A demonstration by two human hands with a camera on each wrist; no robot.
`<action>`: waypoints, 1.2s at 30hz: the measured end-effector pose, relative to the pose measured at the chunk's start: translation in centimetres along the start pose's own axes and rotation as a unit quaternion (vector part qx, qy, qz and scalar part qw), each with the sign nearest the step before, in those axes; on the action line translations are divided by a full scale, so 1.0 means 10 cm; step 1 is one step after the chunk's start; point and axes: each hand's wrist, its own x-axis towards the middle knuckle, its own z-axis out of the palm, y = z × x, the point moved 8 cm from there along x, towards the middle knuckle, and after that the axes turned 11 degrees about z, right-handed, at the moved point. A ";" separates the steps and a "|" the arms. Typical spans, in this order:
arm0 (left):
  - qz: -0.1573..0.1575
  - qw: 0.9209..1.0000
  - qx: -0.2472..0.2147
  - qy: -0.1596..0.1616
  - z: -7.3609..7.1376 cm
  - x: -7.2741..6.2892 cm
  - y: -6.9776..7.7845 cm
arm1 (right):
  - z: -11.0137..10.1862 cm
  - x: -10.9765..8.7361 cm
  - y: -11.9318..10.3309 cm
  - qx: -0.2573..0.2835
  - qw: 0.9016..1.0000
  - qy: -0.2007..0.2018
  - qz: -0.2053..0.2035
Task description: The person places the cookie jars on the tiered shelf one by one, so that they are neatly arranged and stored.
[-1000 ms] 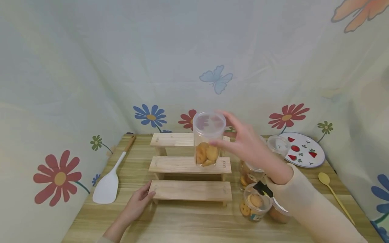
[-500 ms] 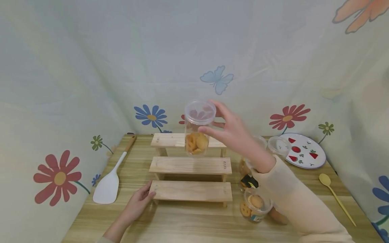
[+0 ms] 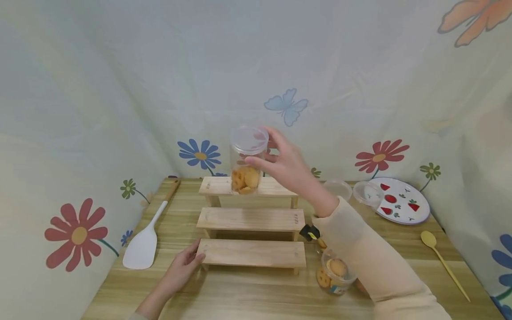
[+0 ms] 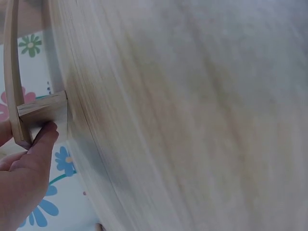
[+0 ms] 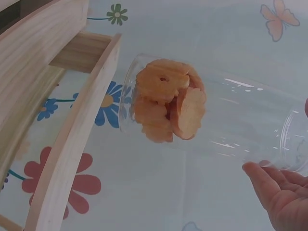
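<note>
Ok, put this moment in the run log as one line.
Right hand: holds jar, cookies inside, not touching top shelf | Left hand: grips bottom shelf's left end | Spatula: left of bottom shelf

No lettering can be read. A small blue-and-white label (image 3: pixel 337 290) on the low cookie tub (image 3: pixel 335 275) is too small to make out, and the dark marks (image 3: pixel 297 218) at the right end of the wooden rack's middle step (image 3: pixel 250 218) are illegible too.
</note>
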 end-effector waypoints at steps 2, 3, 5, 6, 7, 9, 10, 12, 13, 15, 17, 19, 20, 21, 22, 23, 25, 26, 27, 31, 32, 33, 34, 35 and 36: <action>-0.001 1.000 -0.001 0.001 0.00 0.00 0.00 | 0.03 0.04 -0.01 0.002 1.000 -0.001 -0.001; 0.000 1.000 0.000 0.000 0.00 -0.01 0.00 | 0.05 0.05 -0.02 0.002 1.000 -0.002 -0.002; -0.002 1.000 0.000 0.000 0.00 -0.01 -0.01 | 0.08 0.08 -0.02 0.005 1.000 -0.004 -0.002; -0.003 1.000 0.000 0.001 0.00 -0.01 -0.02 | 0.10 0.11 0.00 0.008 1.000 -0.006 0.000; -0.002 1.000 -0.001 0.003 0.00 -0.01 -0.02 | 0.12 0.14 0.03 0.011 1.000 -0.007 0.004; -0.004 1.000 -0.002 0.006 -0.01 -0.01 -0.02 | 0.16 0.21 0.13 0.019 1.000 -0.009 0.018; -0.001 1.000 -0.001 0.005 -0.01 -0.01 -0.02 | 0.17 0.26 0.19 0.024 0.999 -0.009 0.027; 0.001 1.000 0.000 0.007 -0.01 -0.01 -0.01 | 0.20 0.34 0.30 0.037 0.999 -0.004 0.038; 0.002 1.000 0.000 0.007 -0.01 -0.01 -0.01 | 0.21 0.37 0.33 0.044 0.998 -0.003 0.041; 0.000 1.000 0.001 0.007 -0.01 -0.01 -0.02 | 0.24 0.43 0.37 0.053 0.998 0.004 0.041; -0.003 1.000 -0.001 0.010 -0.01 -0.01 -0.03 | 0.27 0.48 0.39 0.059 0.998 0.006 0.038; -0.005 1.000 -0.002 0.009 -0.01 0.00 -0.04 | 0.31 0.51 0.40 0.054 0.998 0.007 0.035; -0.007 1.000 -0.003 0.008 -0.01 0.00 -0.04 | 0.33 0.52 0.40 0.048 0.998 0.009 0.036; -0.008 1.000 -0.003 0.007 -0.01 0.00 -0.04 | 0.34 0.53 0.41 0.041 0.998 0.010 0.038; -0.009 1.000 -0.002 0.006 -0.01 -0.01 -0.04 | 0.36 0.54 0.41 0.040 0.998 0.009 0.041; -0.009 1.000 -0.003 0.007 -0.01 -0.01 -0.04 | 0.37 0.54 0.42 0.034 0.998 0.010 0.045; -0.010 1.000 -0.004 0.007 -0.01 -0.01 -0.03 | 0.40 0.54 0.42 0.030 0.998 0.009 0.057; -0.009 1.000 -0.003 0.007 -0.01 -0.01 -0.03 | 0.41 0.54 0.43 0.033 0.997 0.007 0.063; -0.008 1.000 -0.003 0.007 -0.01 -0.01 -0.03 | 0.43 0.55 0.43 0.037 0.997 0.005 0.068; -0.005 1.000 -0.002 0.006 -0.01 -0.01 -0.02 | 0.46 0.58 0.45 0.043 0.996 0.004 0.083; -0.004 1.000 -0.002 0.005 -0.01 -0.01 -0.03 | 0.46 0.58 0.46 0.040 0.996 0.006 0.086; -0.004 1.000 -0.003 0.004 -0.01 -0.01 -0.03 | 0.46 0.59 0.47 0.033 0.995 0.008 0.088; -0.004 1.000 -0.003 0.003 -0.01 -0.01 -0.03 | 0.46 0.60 0.48 0.027 0.995 0.011 0.091; -0.004 1.000 -0.004 0.003 -0.01 -0.01 -0.03 | 0.47 0.60 0.48 0.023 0.995 0.012 0.094; -0.004 1.000 -0.006 0.003 -0.01 -0.02 -0.03 | 0.47 0.60 0.50 0.017 0.995 0.013 0.097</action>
